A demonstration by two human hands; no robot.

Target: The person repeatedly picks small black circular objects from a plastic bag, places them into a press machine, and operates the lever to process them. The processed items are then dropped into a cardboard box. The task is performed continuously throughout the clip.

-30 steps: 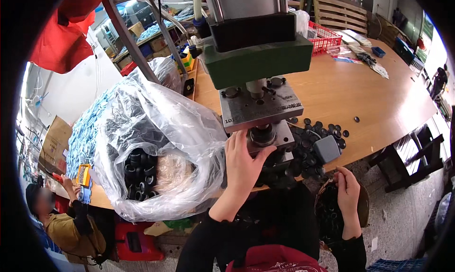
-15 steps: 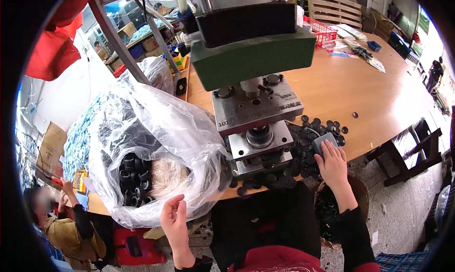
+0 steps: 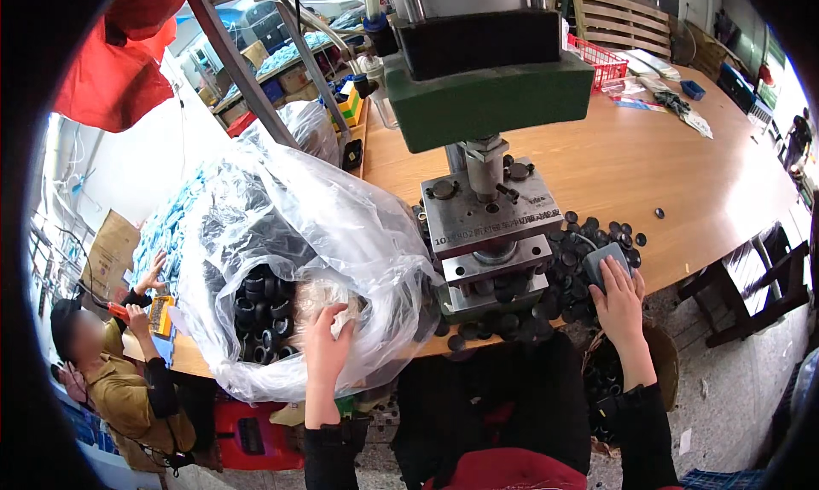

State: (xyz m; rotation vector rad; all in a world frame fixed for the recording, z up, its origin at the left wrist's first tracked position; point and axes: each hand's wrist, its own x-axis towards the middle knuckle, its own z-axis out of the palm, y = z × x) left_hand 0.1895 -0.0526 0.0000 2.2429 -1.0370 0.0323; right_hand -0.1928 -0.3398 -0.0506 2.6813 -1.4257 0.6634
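Note:
My right hand [image 3: 621, 307] lies with stretched fingers on a small grey box [image 3: 606, 265], which has a cable. My left hand [image 3: 328, 345] reaches over a large clear plastic bag [image 3: 375, 243], fingers curled inward at some pale beige pieces [image 3: 319, 301]; what they pinch is too small to make out. Black ring-shaped parts [image 3: 263, 315] sit beside the beige ones in the bag. Between my hands stands a green press [image 3: 490, 102]. Its metal upper die plate [image 3: 490, 213] is low over the lower die block [image 3: 499, 268].
Loose black round parts [image 3: 567, 272] surround the press base. A basket [image 3: 657, 362] of dark parts stands below the table edge [image 3: 674, 272], near a dark stool [image 3: 751, 294]. At left, another person [image 3: 128, 388] holds an orange-handled tool [image 3: 118, 310]. A red basket [image 3: 597, 62] stands behind.
The press's upper die plate has come down, showing more of its ram. My left hand has moved up to the beige pieces and its fingers have curled. My right hand stays on the grey box.

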